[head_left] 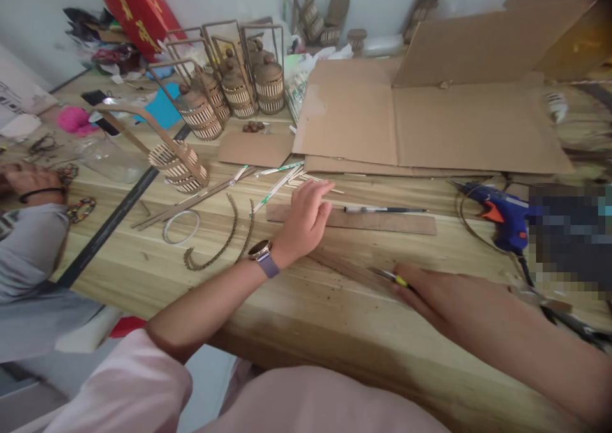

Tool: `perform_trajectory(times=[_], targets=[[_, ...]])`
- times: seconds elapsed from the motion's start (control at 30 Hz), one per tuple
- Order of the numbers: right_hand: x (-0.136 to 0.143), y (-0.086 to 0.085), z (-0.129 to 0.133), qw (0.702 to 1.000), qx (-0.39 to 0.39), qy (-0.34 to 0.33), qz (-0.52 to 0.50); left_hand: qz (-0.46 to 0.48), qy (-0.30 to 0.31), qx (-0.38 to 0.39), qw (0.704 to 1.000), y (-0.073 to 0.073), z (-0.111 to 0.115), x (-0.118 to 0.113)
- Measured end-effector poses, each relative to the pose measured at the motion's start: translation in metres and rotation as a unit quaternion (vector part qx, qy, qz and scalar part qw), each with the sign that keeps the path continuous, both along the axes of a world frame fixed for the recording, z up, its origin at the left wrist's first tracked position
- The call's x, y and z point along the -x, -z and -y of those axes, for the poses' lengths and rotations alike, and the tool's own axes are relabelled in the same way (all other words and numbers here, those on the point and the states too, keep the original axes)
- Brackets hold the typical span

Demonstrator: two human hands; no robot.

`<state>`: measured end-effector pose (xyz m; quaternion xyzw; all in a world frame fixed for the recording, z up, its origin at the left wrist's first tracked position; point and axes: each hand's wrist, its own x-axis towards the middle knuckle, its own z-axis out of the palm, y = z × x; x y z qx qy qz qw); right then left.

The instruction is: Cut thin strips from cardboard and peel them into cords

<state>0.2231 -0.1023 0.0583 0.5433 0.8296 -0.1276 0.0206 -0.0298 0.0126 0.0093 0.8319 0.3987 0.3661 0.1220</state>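
Note:
My left hand, wearing a wristwatch, is over the table with its fingers stretched out and nothing visible in them. It partly covers a flat brown cardboard strip, on which a pen lies. My right hand is closed round a craft knife with a yellow and black handle. Its blade points left, at a second narrow brown strip lying at a slant between my hands. Whether the blade touches that strip I cannot tell. Small dark crumbs dot the wood nearby.
An unfinished slatted lantern and several lidded ones stand at the back left. Paper-wrapped sticks, a white ring and a braided strip lie left. Open cardboard fills the back; a blue glue gun lies right. Another person's hand rests far left.

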Motion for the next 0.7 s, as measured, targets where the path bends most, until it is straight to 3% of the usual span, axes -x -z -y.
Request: perform_trajectory(times=[0.1, 0.23, 0.7], targets=[[0.050, -0.008, -0.020, 0.992, 0.057, -0.005, 0.114, -0.081, -0.017, -0.021, 0.996, 0.004, -0.005, 0.007], [0.086, -0.008, -0.038, 0.988, 0.067, -0.032, 0.137, -0.154, -0.043, -0.011, 0.987, 0.014, -0.005, 0.004], [0.101, -0.005, -0.047, 0.982, 0.089, -0.043, 0.159, -0.187, -0.077, 0.044, 0.978, 0.013, 0.000, -0.001]])
